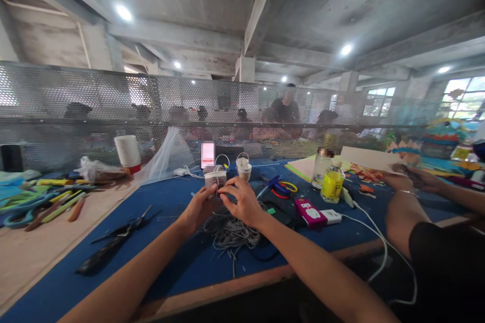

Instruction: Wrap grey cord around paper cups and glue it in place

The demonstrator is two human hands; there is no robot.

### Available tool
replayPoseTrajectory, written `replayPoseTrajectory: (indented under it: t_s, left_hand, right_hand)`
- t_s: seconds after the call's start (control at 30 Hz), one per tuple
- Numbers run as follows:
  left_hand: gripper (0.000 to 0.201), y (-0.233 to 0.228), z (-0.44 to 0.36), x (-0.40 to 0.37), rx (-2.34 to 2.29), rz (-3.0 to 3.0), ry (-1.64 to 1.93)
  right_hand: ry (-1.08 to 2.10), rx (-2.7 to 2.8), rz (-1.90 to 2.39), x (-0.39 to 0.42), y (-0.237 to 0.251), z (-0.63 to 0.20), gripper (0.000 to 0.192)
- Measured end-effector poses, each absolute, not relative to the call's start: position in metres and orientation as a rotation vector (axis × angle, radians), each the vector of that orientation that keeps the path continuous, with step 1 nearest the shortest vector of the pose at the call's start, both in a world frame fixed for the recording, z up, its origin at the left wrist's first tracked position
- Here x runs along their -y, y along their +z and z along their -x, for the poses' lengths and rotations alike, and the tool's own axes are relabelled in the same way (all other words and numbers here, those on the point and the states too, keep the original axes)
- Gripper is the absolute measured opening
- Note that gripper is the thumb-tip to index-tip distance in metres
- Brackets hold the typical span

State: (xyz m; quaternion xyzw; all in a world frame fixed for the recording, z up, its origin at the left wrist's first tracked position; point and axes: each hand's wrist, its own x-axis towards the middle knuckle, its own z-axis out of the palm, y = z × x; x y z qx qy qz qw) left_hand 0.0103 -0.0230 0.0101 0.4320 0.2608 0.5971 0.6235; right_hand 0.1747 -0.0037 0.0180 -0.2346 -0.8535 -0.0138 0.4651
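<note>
My left hand (199, 207) and my right hand (242, 202) meet over a heap of grey cord (231, 232) on the blue mat (166, 222). Both pinch a strand of that cord just in front of a small cup wrapped in grey cord (215, 177). A second small wrapped cup (244, 167) stands a little farther back, to the right. My fingers hide the exact spot where the cord is gripped.
Black scissors (115, 242) lie left on the mat. A pink box (309, 212), white charger (332, 217), yellow bottle (332, 181) and glass jar (321, 169) stand right. A co-worker's arm (401, 212) rests at right. A mesh screen (113, 106) closes the back.
</note>
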Motion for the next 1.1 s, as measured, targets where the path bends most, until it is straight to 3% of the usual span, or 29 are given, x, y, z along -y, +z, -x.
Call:
replayPoseTrajectory:
  t_s: [0.37, 0.73, 0.93, 1.1]
  left_hand:
    - [0.032, 0.013, -0.014, 0.028, -0.692, -1.03, 1.36]
    - [0.021, 0.012, -0.011, 0.024, -0.712, -0.924, 1.371]
    - [0.029, 0.006, -0.007, 0.021, -0.784, -0.931, 1.384]
    - [0.027, 0.004, -0.005, 0.02, -0.788, -0.94, 1.398]
  right_hand:
    - [-0.133, 2.16, 0.6, 0.004, 0.016, -0.176, 0.021]
    - [-0.083, 2.124, 0.615, 0.001, 0.019, -0.177, 0.026]
    - [-0.262, 2.052, 1.27, -0.037, 0.029, -0.216, 0.026]
    - [-0.317, 2.055, 1.917, -0.068, 0.022, -0.269, 0.041]
